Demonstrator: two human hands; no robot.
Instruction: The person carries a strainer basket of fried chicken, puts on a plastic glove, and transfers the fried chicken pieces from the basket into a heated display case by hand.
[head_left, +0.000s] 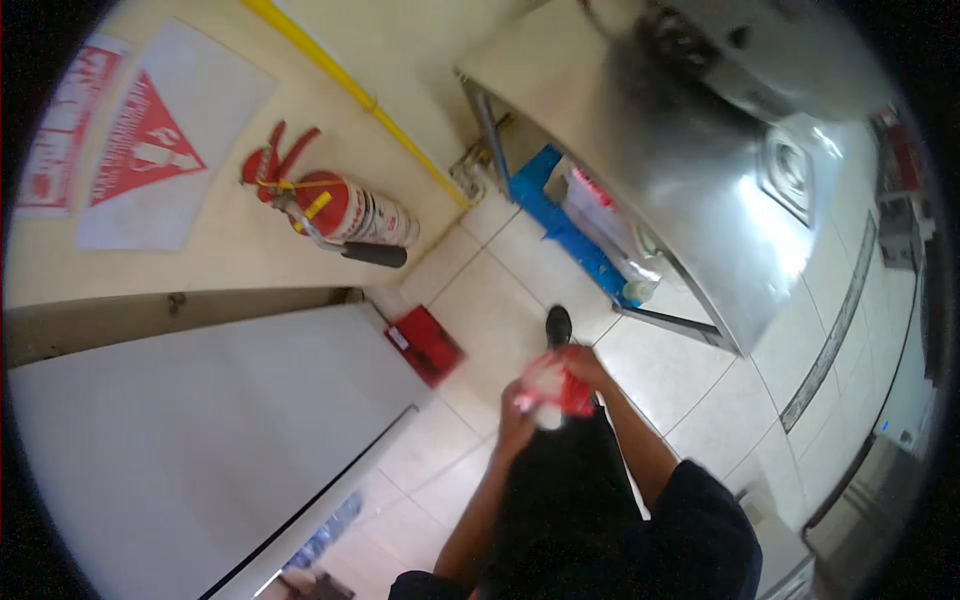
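In front of my body, a red-and-clear plastic package or bag (576, 391), blurred by motion, is held between both hands. My left hand (516, 421) grips its left side, where a pale part also shows. At the upper right edge of the package, my right hand (585, 367) holds the red plastic. Something whitish and rounded shows at the package's lower end; what it is cannot be told. A black shoe (558, 325) stands on the tiled floor just beyond my hands.
A white chest freezer (225, 420) fills the lower left, with a red box (425, 346) beside it. A fire extinguisher (352, 214) hangs on the wall. At the upper right is a stainless steel table (675, 172) with a blue crate (570, 225) below.
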